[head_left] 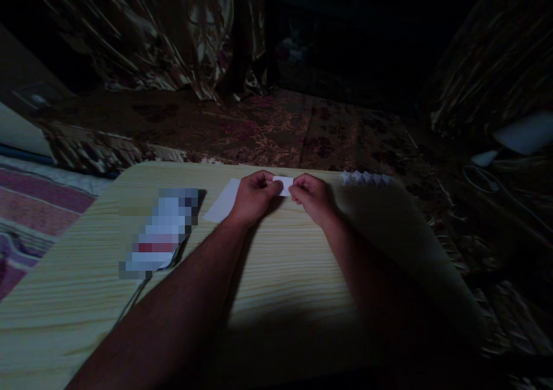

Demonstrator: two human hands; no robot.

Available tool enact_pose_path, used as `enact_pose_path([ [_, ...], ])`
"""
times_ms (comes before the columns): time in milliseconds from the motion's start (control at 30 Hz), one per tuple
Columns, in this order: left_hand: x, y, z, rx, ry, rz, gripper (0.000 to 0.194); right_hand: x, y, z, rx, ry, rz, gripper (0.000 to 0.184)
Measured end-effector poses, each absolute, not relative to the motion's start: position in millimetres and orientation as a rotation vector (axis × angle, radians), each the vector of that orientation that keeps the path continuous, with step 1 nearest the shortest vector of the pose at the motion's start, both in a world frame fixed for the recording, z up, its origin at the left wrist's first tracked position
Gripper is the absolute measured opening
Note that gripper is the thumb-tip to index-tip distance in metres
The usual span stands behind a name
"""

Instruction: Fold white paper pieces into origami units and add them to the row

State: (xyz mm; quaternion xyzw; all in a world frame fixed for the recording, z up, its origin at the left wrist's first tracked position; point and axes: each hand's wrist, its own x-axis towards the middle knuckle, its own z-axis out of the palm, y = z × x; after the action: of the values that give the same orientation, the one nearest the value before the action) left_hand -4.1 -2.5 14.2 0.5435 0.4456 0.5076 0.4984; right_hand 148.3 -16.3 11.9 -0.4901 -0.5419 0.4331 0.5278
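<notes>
Between my two hands, a little above the far part of the wooden table (276,286), is a small piece of white folded paper (284,186). My left hand (256,194) pinches its left end with thumb and fingers. The right end is pinched by my right hand (311,197). Flat white paper (223,201) lies just left of my left hand, partly covered by it. Along the far edge, right of my right hand, stands a row of several small folded paper pieces (366,178).
A blurred-out device (162,228), with a cable running from it, lies on the table's left side. Patterned fabric (259,125) spreads beyond the far edge, below hanging curtains (194,27). At the right is a white lamp-like object (525,133) with a cord. The room is dim.
</notes>
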Motion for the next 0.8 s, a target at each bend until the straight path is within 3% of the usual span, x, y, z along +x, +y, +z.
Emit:
enact_pose_path([
  [400, -4.1, -2.6, 11.9, 1.380, 1.016, 1.223, 0.019, 149.7, -17.7, 11.6, -1.167, -1.309, 1.039, 0.006],
  [800, -5.4, -7.4, 15.8, 1.450, 1.024, 1.046, 0.030, 150.6, -16.7, 11.4, -1.166, -1.259, 1.007, 0.007],
])
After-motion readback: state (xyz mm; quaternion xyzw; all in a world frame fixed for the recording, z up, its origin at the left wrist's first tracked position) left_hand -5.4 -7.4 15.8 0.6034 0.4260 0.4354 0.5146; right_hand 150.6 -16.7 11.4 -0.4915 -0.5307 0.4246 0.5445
